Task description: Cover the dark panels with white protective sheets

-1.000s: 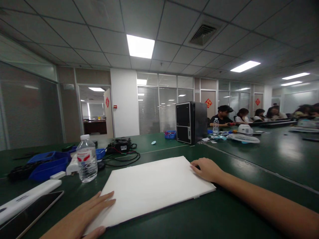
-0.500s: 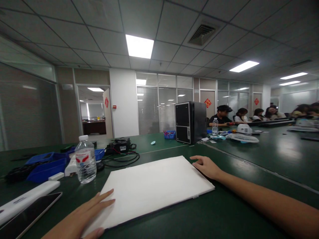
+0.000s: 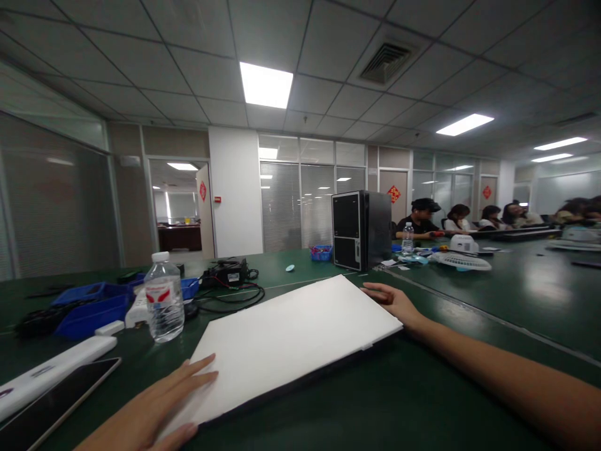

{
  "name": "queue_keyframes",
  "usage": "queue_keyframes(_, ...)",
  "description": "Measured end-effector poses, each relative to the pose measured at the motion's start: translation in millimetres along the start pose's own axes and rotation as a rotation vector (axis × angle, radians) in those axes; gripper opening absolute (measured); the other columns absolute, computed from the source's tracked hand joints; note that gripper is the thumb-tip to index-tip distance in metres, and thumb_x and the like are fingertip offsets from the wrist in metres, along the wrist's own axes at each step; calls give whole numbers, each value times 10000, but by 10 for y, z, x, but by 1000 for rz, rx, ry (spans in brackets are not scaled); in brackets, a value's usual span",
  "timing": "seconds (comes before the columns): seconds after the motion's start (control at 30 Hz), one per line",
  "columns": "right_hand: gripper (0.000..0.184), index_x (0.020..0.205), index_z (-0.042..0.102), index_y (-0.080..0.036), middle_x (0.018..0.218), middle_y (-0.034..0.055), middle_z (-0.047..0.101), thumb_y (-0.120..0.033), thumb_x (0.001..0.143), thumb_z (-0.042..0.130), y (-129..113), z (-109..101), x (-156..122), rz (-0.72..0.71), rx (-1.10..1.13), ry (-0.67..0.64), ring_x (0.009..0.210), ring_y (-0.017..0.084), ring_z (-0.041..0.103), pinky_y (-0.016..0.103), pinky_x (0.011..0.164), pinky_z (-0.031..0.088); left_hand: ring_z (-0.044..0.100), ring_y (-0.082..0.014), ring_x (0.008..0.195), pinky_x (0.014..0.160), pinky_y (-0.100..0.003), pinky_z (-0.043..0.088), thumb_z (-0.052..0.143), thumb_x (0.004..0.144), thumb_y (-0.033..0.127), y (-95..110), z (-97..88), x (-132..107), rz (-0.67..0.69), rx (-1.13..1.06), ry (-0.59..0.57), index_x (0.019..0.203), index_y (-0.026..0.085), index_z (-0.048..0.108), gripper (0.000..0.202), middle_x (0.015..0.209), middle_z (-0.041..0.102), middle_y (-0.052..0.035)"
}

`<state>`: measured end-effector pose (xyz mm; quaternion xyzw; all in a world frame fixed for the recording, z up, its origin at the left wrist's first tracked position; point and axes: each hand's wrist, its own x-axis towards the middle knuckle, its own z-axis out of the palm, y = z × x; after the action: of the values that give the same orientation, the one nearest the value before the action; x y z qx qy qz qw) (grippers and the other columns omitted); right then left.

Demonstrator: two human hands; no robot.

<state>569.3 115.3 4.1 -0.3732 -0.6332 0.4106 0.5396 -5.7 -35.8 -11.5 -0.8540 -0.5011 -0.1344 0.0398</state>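
Note:
A flat white panel (image 3: 295, 344) lies before me over the green table, its right side raised and a dark shadow under its near edge. My left hand (image 3: 164, 401) rests on the panel's left end, fingers spread over the top and thumb at the near corner. At the right edge, my right hand (image 3: 397, 307) grips the lifted side; its thumb and part of its fingers are hidden behind the panel. A small tab (image 3: 367, 347) shows on the near edge.
Left of the panel stand a water bottle (image 3: 164, 297), blue bins (image 3: 94, 316), a white bar-shaped device (image 3: 61, 373) and a dark-screened tablet (image 3: 66, 398). Behind are a black adapter with cables (image 3: 230, 272) and a computer tower (image 3: 361, 228). People sit at the far right.
The panel's right side has risen off the table, with my right hand at that edge. My left hand stays on the left end. The view has shifted slightly.

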Motion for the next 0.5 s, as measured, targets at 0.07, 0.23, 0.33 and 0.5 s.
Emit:
queue_keyframes(0.07,719,1270,668,-247,1329,136,685,-256,586,890,-8,11,-8,-42,-22,-5,1199,355,658,514,989,551,378,-230,1494,1225,-453,341,497,1011,490,-9,-1,-6,-9,-13,-15,1532,525,326,550,1644,316,120)
queue_keyframes(0.23,599,1235,712,-219,1483,159,558,-395,683,867,36,11,-18,-177,-262,-48,1298,376,579,544,1126,414,396,-239,1485,1213,-456,363,497,1012,480,-20,0,-10,-16,-18,-16,1534,511,332,549,1639,329,105)
queue_keyframes(0.33,559,1236,710,-213,1511,164,526,-475,753,812,28,-6,-33,-251,-375,-36,1311,400,558,545,1127,396,432,-263,1463,1203,-459,383,577,968,473,-1,-11,-26,41,-25,37,1541,496,325,626,1629,362,86)
queue_keyframes(0.5,557,1244,673,-205,1442,163,590,-590,842,693,-42,-37,-72,-334,-425,-12,1322,384,537,526,1149,368,472,-292,1439,1204,-484,378,678,874,513,27,75,-18,52,-14,150,1560,441,335,770,1601,435,38)
